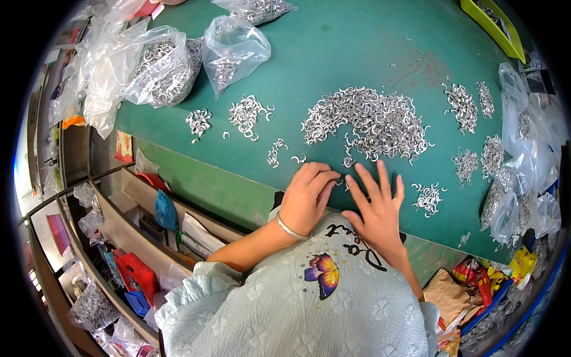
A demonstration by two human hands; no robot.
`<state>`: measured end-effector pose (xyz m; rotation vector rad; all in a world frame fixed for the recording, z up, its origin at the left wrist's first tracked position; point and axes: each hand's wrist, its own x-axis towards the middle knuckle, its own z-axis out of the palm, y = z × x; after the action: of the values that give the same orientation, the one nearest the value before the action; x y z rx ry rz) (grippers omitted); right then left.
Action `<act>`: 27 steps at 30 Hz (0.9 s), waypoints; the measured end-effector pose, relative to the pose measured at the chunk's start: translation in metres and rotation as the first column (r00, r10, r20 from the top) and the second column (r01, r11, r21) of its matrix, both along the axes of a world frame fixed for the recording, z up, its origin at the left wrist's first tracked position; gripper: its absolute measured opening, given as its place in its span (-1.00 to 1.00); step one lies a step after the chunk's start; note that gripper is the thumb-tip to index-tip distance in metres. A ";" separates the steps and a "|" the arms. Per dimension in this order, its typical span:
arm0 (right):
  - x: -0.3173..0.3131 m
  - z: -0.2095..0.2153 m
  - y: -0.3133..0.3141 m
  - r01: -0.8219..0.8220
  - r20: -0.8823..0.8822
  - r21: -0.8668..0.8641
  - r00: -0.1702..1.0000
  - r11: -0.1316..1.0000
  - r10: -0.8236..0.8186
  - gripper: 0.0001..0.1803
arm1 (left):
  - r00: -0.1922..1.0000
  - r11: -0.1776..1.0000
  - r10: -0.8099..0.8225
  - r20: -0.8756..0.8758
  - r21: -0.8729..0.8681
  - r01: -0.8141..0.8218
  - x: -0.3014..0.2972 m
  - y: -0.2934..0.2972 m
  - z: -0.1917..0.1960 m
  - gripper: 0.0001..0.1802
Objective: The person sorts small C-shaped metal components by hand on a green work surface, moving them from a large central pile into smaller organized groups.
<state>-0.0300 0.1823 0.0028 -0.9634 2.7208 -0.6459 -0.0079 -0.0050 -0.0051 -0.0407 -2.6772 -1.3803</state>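
Note:
My left hand [304, 201], with a bangle on its wrist, rests at the near edge of the green table. Its fingers are bent together, and what they hold, if anything, is hidden. Spread flat beside it is my right hand [379, 205], fingers apart, just in front of a large heap of small silver curved metal pieces [386, 122]. A little silver piece [339, 182] lies between the two hands. Close to my left fingertips sit one loose curved piece [299, 159] and a small cluster of them [275, 153].
Smaller piles [247, 116] lie on the table's left and several more [461, 107] on its right. Clear plastic bags of pieces [163, 71] stand back left; others [523, 178] line the right edge. A yellow-green tray [496, 27] is far right. Cluttered shelves [137, 208] stand left.

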 end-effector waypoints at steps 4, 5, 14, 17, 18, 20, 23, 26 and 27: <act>0.008 -0.003 0.000 -0.098 0.063 0.128 0.994 0.987 0.090 -0.24 | 0.999 0.999 0.046 0.022 0.024 -0.047 0.000 -0.001 0.003 -0.75; 0.011 -0.003 0.002 -0.082 0.040 0.116 0.996 0.990 0.078 -0.20 | 0.998 0.998 0.057 0.024 0.031 -0.058 0.000 -0.001 0.002 -0.75; 0.019 0.001 0.000 -0.173 0.122 0.106 0.980 0.979 0.160 -0.19 | 0.998 0.998 0.065 0.002 0.025 -0.065 0.002 -0.005 -0.001 -0.75; 0.022 0.003 0.008 -0.211 0.137 0.134 0.972 0.968 0.193 -0.23 | 0.998 0.997 0.068 -0.001 0.039 -0.067 0.002 -0.004 -0.003 -0.74; 0.022 0.004 0.010 -0.217 0.130 0.137 0.971 0.966 0.200 -0.24 | 0.998 0.997 0.059 -0.006 0.041 -0.059 0.002 -0.003 -0.002 -0.74; 0.024 0.004 0.015 -0.222 0.111 0.136 0.972 0.965 0.208 -0.26 | 0.999 0.998 0.041 -0.016 0.043 -0.040 0.000 -0.001 0.000 -0.74; 0.027 0.000 0.019 -0.208 0.072 0.100 0.977 0.973 0.201 -0.29 | 1.000 0.998 0.027 -0.016 0.051 -0.026 -0.001 0.002 0.000 -0.74; 0.029 -0.001 0.022 -0.121 0.027 -0.009 0.992 0.993 0.121 -0.35 | 0.999 0.999 -0.020 -0.032 0.044 0.022 -0.001 0.005 -0.002 -0.73; 0.031 -0.001 0.026 -0.058 0.015 -0.058 0.998 0.997 0.059 -0.37 | 0.998 0.997 -0.061 -0.030 0.040 0.063 0.000 0.005 -0.002 -0.72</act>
<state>0.0014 0.2082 0.0019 -1.0422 2.6616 -0.7222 -0.0081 -0.0004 -0.0067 -0.1396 -2.6444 -1.4411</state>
